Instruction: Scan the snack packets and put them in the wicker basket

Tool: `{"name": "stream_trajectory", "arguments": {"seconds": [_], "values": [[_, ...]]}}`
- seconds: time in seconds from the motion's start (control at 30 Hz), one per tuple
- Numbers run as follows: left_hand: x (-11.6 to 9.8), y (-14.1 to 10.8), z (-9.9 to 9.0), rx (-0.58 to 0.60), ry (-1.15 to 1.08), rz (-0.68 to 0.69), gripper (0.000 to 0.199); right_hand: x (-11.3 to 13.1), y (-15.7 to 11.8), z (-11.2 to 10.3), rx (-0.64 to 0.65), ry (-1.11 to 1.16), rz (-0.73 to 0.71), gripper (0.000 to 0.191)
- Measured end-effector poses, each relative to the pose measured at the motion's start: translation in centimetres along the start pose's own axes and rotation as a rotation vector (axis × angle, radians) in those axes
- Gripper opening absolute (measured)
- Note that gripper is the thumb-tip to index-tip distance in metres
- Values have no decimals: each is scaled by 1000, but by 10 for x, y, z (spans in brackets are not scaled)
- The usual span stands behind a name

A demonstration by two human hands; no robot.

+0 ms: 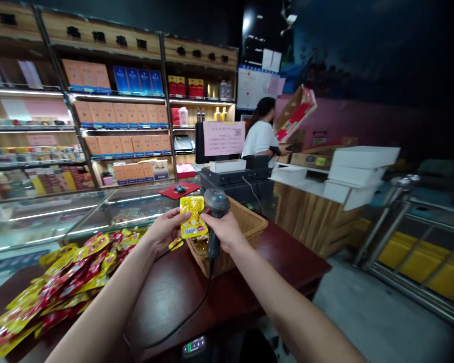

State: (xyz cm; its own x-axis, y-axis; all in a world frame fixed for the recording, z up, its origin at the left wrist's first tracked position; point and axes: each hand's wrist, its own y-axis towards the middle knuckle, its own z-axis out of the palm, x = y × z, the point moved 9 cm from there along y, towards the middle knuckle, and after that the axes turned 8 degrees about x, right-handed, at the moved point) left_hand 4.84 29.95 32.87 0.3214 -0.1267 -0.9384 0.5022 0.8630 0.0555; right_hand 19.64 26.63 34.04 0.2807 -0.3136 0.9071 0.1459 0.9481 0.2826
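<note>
My left hand [165, 228] pinches a small yellow snack packet [191, 214] by its left edge, a barcode showing near its bottom. Wrapped round a dark handheld barcode scanner [217, 201] is my right hand [224, 229], its thumb at the packet's right edge. From the scanner's handle a black cable [196, 307] runs down across the dark red table. Directly behind and below the scanner stands a woven basket [254, 222] with some shiny packets inside. A large heap of red and yellow snack packets [71, 275] lies to the left of my left forearm.
Glass display counters [87, 214] stand beyond the table, with shelves of boxes [121, 116] behind. A co-worker [259, 133] beside the monitor [221, 138] handles a red carton [297, 113]. White boxes [363, 164] sit on a wooden counter at right, near a metal railing [435, 204].
</note>
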Motion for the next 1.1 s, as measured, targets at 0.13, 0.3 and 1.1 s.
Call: {"name": "stream_trajectory", "arguments": {"seconds": [0.13, 0.3, 1.1], "values": [[12, 41, 34, 23, 3, -41, 32, 14, 19, -47, -106, -92, -17, 23], [40, 89, 56, 43, 49, -83, 37, 11, 35, -101, -260, -206, 36, 18], [7, 32, -27, -68, 150, 70, 47, 0, 12, 13, 130, 124, 197, 36]]}}
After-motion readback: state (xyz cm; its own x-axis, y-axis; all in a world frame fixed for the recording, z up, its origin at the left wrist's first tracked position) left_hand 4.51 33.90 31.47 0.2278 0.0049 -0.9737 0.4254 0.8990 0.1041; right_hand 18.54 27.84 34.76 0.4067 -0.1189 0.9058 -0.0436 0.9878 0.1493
